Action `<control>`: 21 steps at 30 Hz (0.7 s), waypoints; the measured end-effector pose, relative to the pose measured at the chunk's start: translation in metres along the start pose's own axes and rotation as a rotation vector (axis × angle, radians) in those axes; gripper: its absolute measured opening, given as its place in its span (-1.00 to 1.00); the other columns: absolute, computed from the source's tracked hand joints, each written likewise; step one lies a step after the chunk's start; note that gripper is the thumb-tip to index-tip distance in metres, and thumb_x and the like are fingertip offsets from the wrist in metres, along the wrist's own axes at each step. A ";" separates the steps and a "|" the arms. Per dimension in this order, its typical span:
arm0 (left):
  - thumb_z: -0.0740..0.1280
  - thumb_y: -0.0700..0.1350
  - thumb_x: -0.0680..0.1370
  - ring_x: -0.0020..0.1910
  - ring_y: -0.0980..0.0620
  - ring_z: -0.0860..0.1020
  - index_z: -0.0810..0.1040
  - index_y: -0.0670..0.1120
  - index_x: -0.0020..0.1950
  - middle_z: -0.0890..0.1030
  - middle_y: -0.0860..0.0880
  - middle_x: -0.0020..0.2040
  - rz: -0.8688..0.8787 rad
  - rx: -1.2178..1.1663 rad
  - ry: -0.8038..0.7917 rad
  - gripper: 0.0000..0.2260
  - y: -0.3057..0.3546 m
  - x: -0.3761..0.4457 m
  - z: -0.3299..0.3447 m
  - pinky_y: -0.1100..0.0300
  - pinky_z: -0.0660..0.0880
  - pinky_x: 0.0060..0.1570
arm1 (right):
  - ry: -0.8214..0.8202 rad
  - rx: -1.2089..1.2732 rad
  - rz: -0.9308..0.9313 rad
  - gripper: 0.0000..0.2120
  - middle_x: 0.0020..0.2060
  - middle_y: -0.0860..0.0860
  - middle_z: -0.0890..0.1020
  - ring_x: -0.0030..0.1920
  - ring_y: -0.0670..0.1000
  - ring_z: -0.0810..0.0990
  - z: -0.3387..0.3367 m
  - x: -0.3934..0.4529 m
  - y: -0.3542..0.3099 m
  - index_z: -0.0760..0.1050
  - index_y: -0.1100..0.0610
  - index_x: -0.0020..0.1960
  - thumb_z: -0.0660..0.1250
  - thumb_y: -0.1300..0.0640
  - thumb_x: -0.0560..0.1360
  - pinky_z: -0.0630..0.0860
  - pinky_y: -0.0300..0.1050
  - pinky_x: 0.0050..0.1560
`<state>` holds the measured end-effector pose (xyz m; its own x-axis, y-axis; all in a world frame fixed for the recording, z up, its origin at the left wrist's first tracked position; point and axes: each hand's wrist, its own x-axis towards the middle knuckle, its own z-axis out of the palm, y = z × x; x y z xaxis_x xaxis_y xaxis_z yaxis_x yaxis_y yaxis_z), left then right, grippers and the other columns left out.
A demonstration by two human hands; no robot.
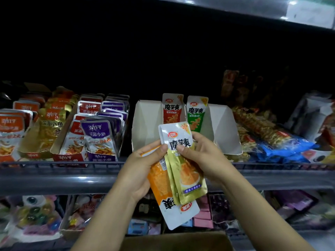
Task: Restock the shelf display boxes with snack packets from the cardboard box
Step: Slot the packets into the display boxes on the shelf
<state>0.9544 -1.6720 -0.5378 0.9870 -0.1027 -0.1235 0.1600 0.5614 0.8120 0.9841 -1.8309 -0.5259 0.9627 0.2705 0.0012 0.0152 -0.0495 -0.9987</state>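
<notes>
Both hands hold a small bunch of snack packets in front of the shelf. My left hand (143,167) grips an upside-down orange packet (161,185) from the left. My right hand (199,153) pinches the white top of the gold packets (184,171), thumb on the front. Behind them stands a white display box (146,124) with two compartments. A red packet (172,109) and a green packet (196,113) stand upright at its divider. The cardboard box (177,241) shows its edge at the bottom.
Display boxes of fish snack packets (97,131) fill the shelf to the left. Loose snack bags (262,131) lie to the right of the white box. A wire rail (72,164) runs along the shelf front. Toys and small boxes (203,214) sit on the lower shelf.
</notes>
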 end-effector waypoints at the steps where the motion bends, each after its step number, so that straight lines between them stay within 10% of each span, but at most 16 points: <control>1: 0.40 -0.19 0.31 -0.23 -0.06 0.68 0.62 -0.20 0.10 0.70 -0.20 -0.09 0.007 0.015 0.007 -0.64 0.000 0.000 0.000 0.07 0.62 -0.16 | 0.018 0.046 0.008 -0.62 0.01 0.08 0.68 0.01 0.11 0.67 0.003 0.002 0.001 0.41 0.15 0.25 0.39 0.24 0.47 0.57 0.12 0.09; 21: 0.47 -0.30 0.40 -0.16 -0.09 0.69 0.69 -0.09 -0.02 0.71 -0.11 -0.16 0.098 0.414 0.061 -0.80 -0.012 -0.006 0.018 0.07 0.63 -0.12 | -0.011 -0.279 -0.128 -0.52 0.08 0.02 0.62 0.08 0.05 0.63 -0.038 0.003 -0.020 0.34 -0.08 0.23 0.45 0.21 0.42 0.58 0.04 0.06</control>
<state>0.9466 -1.6931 -0.5359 0.9983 -0.0099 -0.0577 0.0585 0.1873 0.9806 0.9972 -1.8659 -0.5044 0.9453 0.3016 0.1244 0.2116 -0.2765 -0.9374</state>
